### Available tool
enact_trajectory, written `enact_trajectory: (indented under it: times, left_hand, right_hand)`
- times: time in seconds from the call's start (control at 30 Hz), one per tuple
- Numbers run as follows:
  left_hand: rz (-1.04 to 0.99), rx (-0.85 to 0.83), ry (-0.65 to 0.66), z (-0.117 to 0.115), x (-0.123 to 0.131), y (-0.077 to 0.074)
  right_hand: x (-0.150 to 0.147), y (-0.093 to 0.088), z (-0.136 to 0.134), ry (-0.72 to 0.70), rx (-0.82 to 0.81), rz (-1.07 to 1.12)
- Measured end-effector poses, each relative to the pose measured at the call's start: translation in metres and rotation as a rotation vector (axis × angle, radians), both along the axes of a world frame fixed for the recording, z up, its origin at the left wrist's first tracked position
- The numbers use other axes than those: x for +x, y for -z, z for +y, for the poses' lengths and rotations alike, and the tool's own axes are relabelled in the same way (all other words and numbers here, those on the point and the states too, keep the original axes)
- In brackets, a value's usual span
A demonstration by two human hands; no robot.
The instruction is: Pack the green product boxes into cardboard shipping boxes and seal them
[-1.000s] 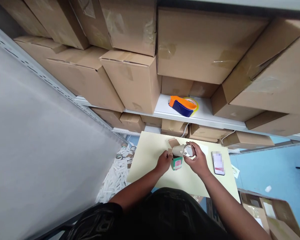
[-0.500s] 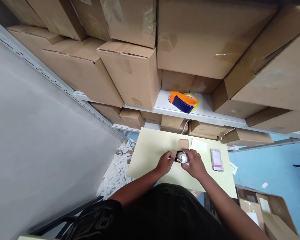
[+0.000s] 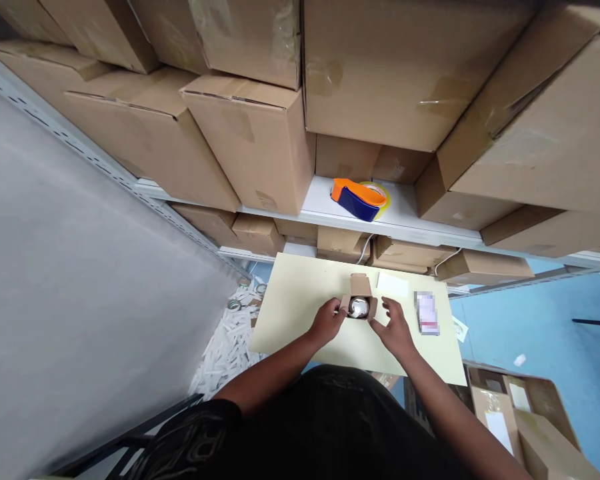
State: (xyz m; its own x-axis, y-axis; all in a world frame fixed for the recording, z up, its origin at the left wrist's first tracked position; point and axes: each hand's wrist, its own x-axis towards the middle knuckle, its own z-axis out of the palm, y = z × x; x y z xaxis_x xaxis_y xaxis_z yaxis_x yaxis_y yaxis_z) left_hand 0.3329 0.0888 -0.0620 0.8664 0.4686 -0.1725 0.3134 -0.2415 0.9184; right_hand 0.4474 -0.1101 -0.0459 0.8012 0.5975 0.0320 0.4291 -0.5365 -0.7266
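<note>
Flanking the open carton (image 3: 359, 306), left hand (image 3: 325, 321) pinches it; right hand (image 3: 394, 327) seems open.

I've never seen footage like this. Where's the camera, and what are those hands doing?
There is no machine here. A person wears a camera on the head, looking down, so the single picture shows their own two arms. The left hand grips the side of a small cardboard box standing open on a pale yellow table. A shiny metal-topped item sits inside it. The right hand, fingers spread, touches the box's right flap. Nearby lie a white card and a phone. On the shelf behind, among big cartons, sits an orange-and-blue tape dispenser.
</note>
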Motion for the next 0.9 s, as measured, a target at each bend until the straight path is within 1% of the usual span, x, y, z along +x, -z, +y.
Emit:
enact_trajectory:
  times: [0.07,0.13,0.2,0.27,0.33,0.37,0.43,0.5,0.53,0.6,0.63,0.67,0.7,0.77,0.83,0.9]
  left_hand:
    - [-0.044,0.019,0.024,-0.001,-0.001,-0.002]
    - [-0.136,0.058,0.090,-0.003,-0.002,-0.004]
    - [-0.227,0.118,0.189,-0.005,-0.003,-0.005]
    - [-0.270,0.171,0.270,-0.005,-0.003,-0.004]
    - [-0.264,0.176,0.284,-0.003,0.002,-0.004]
    - [-0.235,0.152,0.262,0.000,0.008,-0.005]
    - [-0.122,0.063,0.170,0.007,0.024,-0.008]
    - [0.013,-0.067,0.079,0.015,0.045,-0.014]
    - [0.052,-0.139,0.057,0.019,0.055,-0.018]
    - [0.034,-0.236,0.082,0.025,0.070,-0.026]
    - [-0.011,-0.244,0.113,0.028,0.072,-0.029]
    - [-0.063,-0.218,0.150,0.029,0.071,-0.032]
    - [-0.114,-0.157,0.190,0.030,0.066,-0.034]
    - [-0.194,0.023,0.287,0.030,0.051,-0.034]
    - [-0.251,0.208,0.376,0.028,0.033,-0.031]
    - [-0.291,0.340,0.409,0.024,0.021,-0.026]
  right_hand:
    - [-0.012,0.008,-0.004,-0.019,0.036,0.080]
    - [-0.023,0.015,-0.003,-0.081,0.059,0.075]
    - [-0.029,0.019,0.001,-0.102,0.051,-0.008]
    - [-0.030,0.022,0.005,-0.099,-0.002,-0.104]
    - [-0.028,0.023,0.006,-0.105,-0.064,-0.178]
    - [-0.026,0.023,0.006,-0.114,-0.085,-0.203]
    - [-0.024,0.024,0.005,-0.134,-0.100,-0.234]
    - [-0.022,0.025,0.005,-0.132,-0.091,-0.247]
    - [-0.022,0.026,0.005,-0.125,-0.084,-0.251]
    - [-0.020,0.027,0.007,-0.109,-0.063,-0.259]
    - [-0.020,0.027,0.008,-0.101,-0.051,-0.258]
    - [-0.019,0.028,0.009,-0.095,-0.037,-0.249]
    - [-0.019,0.028,0.010,-0.086,-0.024,-0.232]
    - [-0.018,0.027,0.012,-0.054,-0.005,-0.175]
    - [-0.019,0.026,0.012,-0.019,0.008,-0.096]
    - [-0.021,0.024,0.012,0.017,0.022,-0.007]
